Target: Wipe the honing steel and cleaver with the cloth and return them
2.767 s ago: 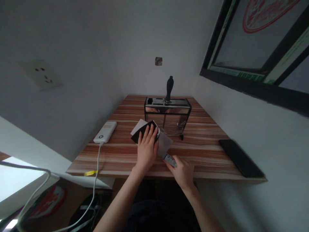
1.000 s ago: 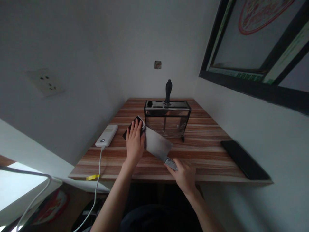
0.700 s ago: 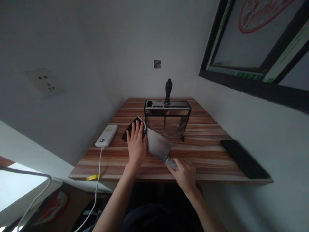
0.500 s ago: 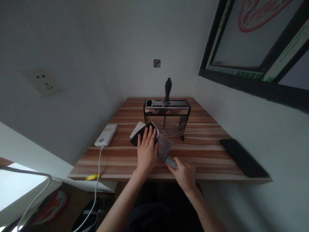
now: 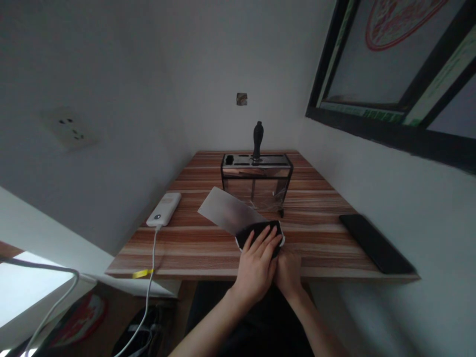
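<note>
A broad cleaver [image 5: 227, 208] lies at a slant at the near middle of the table, its pale blade pointing to the far left. My right hand [image 5: 289, 270] is closed around its handle, which the hands now hide. A black cloth with a white edge [image 5: 245, 232] covers the blade's near end. Pressed onto this cloth is my left hand [image 5: 256, 263], its fingers stretched over it and its thumb side close to my right hand. Beyond the blade stands a knife block [image 5: 256, 172] with clear sides, a black-handled tool [image 5: 258, 140] upright in its top.
On the table's left lies a white power bank [image 5: 164, 209] with a white cable [image 5: 153, 263] running over the front edge. A yellow tag [image 5: 142, 273] sits at that edge. To the right lies a black phone [image 5: 375, 243]. Walls border the wood-grained table [image 5: 193, 173].
My left hand has slid the black cloth along the blade, right and towards me, up to my right hand. More of the blade shows. The right hand keeps nearly the same place.
</note>
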`<action>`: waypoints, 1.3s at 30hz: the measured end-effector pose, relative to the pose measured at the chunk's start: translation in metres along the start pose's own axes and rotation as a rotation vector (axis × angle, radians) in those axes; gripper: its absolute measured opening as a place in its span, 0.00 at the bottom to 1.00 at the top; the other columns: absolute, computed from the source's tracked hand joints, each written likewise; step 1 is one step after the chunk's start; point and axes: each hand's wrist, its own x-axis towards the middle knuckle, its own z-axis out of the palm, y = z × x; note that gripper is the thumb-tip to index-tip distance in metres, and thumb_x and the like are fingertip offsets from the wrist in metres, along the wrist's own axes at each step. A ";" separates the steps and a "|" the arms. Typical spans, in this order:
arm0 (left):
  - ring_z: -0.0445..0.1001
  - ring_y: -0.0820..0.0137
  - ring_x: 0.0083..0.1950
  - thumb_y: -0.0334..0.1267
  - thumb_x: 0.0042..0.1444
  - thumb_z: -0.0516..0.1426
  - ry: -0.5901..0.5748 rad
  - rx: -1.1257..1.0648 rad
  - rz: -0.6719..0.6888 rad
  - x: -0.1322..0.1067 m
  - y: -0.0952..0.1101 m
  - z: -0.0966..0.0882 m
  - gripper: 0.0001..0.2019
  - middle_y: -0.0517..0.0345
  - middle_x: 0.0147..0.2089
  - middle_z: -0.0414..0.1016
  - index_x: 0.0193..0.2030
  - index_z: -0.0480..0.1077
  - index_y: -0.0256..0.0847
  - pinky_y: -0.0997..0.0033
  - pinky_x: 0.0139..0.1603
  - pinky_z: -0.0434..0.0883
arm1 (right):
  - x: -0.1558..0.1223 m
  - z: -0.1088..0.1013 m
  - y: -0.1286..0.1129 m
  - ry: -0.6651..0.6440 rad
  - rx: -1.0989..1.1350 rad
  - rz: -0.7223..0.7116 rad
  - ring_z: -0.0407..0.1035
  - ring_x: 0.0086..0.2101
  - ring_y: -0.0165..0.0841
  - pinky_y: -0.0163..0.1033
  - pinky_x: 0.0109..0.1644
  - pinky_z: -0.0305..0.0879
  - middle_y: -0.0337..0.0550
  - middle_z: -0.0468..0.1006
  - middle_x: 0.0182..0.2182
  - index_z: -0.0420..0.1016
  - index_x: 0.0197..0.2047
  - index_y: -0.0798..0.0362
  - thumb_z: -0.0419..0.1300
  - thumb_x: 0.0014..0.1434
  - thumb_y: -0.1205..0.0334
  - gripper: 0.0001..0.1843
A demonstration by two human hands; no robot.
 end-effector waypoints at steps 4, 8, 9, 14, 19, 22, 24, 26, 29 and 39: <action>0.46 0.68 0.70 0.30 0.60 0.47 0.014 0.025 0.000 0.000 -0.001 0.001 0.25 0.58 0.68 0.52 0.65 0.53 0.44 0.55 0.68 0.47 | 0.002 -0.002 -0.001 0.021 0.024 -0.013 0.71 0.22 0.36 0.35 0.26 0.57 0.49 0.77 0.20 0.74 0.22 0.56 0.51 0.48 0.75 0.13; 0.45 0.66 0.70 0.32 0.60 0.48 0.036 0.086 -0.008 0.002 -0.003 0.001 0.26 0.58 0.69 0.50 0.66 0.51 0.45 0.54 0.68 0.48 | 0.004 -0.006 -0.003 0.036 0.035 -0.017 0.71 0.21 0.35 0.35 0.25 0.56 0.47 0.76 0.18 0.73 0.22 0.55 0.50 0.48 0.75 0.13; 0.45 0.66 0.70 0.32 0.60 0.48 0.038 0.101 -0.010 0.002 -0.004 0.001 0.26 0.58 0.69 0.49 0.66 0.51 0.45 0.54 0.68 0.49 | 0.004 -0.006 -0.004 0.031 0.036 -0.007 0.70 0.21 0.35 0.35 0.25 0.55 0.47 0.76 0.18 0.73 0.22 0.54 0.50 0.48 0.75 0.13; 0.44 0.66 0.70 0.32 0.61 0.47 0.074 0.166 -0.045 0.008 -0.011 -0.006 0.26 0.58 0.69 0.47 0.67 0.48 0.46 0.54 0.68 0.48 | 0.005 -0.007 -0.006 0.058 0.036 0.031 0.71 0.21 0.34 0.35 0.26 0.53 0.45 0.77 0.19 0.73 0.25 0.54 0.50 0.54 0.70 0.12; 0.45 0.64 0.70 0.32 0.61 0.47 0.141 0.237 -0.102 0.018 -0.028 -0.020 0.27 0.57 0.69 0.48 0.67 0.49 0.46 0.55 0.67 0.47 | 0.005 -0.008 -0.007 0.067 0.077 0.004 0.72 0.23 0.34 0.34 0.28 0.53 0.44 0.77 0.20 0.72 0.27 0.53 0.55 0.58 0.55 0.13; 0.44 0.64 0.70 0.32 0.62 0.46 0.176 0.275 -0.128 0.024 -0.040 -0.027 0.26 0.57 0.69 0.47 0.66 0.50 0.44 0.55 0.67 0.46 | 0.006 -0.007 -0.007 0.063 0.106 0.009 0.72 0.24 0.33 0.34 0.29 0.53 0.42 0.78 0.22 0.73 0.28 0.52 0.57 0.58 0.54 0.12; 0.43 0.65 0.70 0.32 0.62 0.46 0.203 0.298 -0.145 0.028 -0.048 -0.032 0.25 0.56 0.69 0.47 0.66 0.50 0.44 0.55 0.68 0.45 | 0.006 -0.007 -0.007 0.060 0.110 0.018 0.72 0.24 0.33 0.34 0.30 0.53 0.41 0.78 0.22 0.73 0.28 0.52 0.58 0.57 0.54 0.11; 0.43 0.64 0.70 0.33 0.63 0.46 0.234 0.314 -0.169 0.031 -0.055 -0.038 0.25 0.56 0.69 0.47 0.66 0.50 0.43 0.54 0.67 0.45 | 0.005 -0.006 -0.007 0.065 0.105 0.020 0.72 0.24 0.32 0.34 0.30 0.53 0.40 0.77 0.21 0.73 0.28 0.52 0.58 0.57 0.53 0.12; 0.43 0.64 0.70 0.33 0.63 0.45 0.278 0.326 -0.205 0.033 -0.068 -0.046 0.24 0.54 0.69 0.48 0.66 0.51 0.43 0.52 0.67 0.45 | 0.005 -0.006 -0.008 0.090 0.083 0.009 0.71 0.22 0.31 0.34 0.29 0.52 0.40 0.77 0.19 0.73 0.27 0.52 0.57 0.58 0.51 0.15; 0.46 0.65 0.69 0.32 0.62 0.44 0.404 0.208 -0.310 0.034 -0.110 -0.069 0.25 0.51 0.69 0.50 0.66 0.50 0.42 0.52 0.67 0.47 | 0.005 -0.006 -0.008 0.083 0.097 -0.031 0.71 0.25 0.32 0.34 0.31 0.54 0.40 0.76 0.20 0.73 0.27 0.52 0.57 0.58 0.51 0.14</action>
